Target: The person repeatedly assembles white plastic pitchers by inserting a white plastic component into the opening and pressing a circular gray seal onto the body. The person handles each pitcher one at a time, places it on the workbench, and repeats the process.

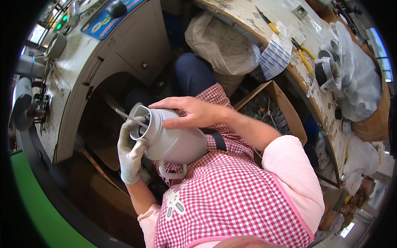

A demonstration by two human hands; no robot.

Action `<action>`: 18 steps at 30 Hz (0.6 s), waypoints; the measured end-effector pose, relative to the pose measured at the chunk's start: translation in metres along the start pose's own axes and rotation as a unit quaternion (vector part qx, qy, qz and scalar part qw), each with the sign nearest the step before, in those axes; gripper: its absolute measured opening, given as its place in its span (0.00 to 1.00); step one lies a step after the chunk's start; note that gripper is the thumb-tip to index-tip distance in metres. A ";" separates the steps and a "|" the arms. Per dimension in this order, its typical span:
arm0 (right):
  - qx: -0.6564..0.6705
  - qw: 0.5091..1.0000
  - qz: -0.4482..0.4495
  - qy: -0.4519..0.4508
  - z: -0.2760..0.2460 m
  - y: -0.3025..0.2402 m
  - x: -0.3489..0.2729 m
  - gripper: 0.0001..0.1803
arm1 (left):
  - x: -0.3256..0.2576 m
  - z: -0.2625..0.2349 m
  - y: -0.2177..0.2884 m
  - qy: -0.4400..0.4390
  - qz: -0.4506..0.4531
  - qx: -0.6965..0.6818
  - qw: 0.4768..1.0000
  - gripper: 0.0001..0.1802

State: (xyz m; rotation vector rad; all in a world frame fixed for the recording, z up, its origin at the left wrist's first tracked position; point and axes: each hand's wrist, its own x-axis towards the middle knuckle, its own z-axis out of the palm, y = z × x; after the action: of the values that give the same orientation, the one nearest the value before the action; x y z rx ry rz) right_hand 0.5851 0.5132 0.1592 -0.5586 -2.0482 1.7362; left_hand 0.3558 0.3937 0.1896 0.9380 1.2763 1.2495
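A grey plastic jug (182, 142) lies tilted across my lap, its open mouth toward the left and its looped handle (173, 174) on the near side. My right hand (186, 111), bare, is wrapped over the jug's neck and shoulder, holding it. My left hand (130, 153), in a whitish work glove, is curled at the rim, with its thumb by the lower lip. Its fingers close on a thin grey strip-like tool (124, 113), one end of which reaches into the mouth. The tool's exact kind is unclear.
At the right, a worn workbench (248, 20) carries yellow-handled pliers (304, 58) and a yellow-handled pointed tool (269, 22). Below it are a white sack (223, 41) and a carton (289, 107) of grey scraps. A white cabinet (120, 45) stands at the left.
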 end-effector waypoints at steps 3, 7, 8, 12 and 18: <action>-0.117 0.991 -0.048 0.050 -0.086 0.002 -0.018 0.22 | 0.004 0.004 0.012 -0.081 0.007 0.080 0.993 0.28; -0.599 0.687 0.028 0.410 -0.295 0.047 -0.044 0.17 | 0.009 0.002 0.017 -0.149 0.098 0.115 0.977 0.25; -0.734 0.577 0.091 0.346 -0.348 0.063 -0.061 0.17 | 0.009 0.001 0.015 -0.146 0.108 0.101 0.978 0.23; -0.685 0.633 0.259 0.253 -0.477 0.129 -0.115 0.15 | -0.004 -0.023 0.018 -0.056 0.199 0.124 0.971 0.21; 0.228 0.908 0.087 0.339 -0.370 0.063 -0.033 0.20 | -0.040 -0.081 0.060 0.083 0.356 0.348 0.864 0.22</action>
State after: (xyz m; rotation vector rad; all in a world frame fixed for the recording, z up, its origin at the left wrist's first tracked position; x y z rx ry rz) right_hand 0.8148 0.8112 0.1516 -1.0281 -1.1001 1.7043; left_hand 0.2733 0.3513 0.2455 1.9945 1.6301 1.4509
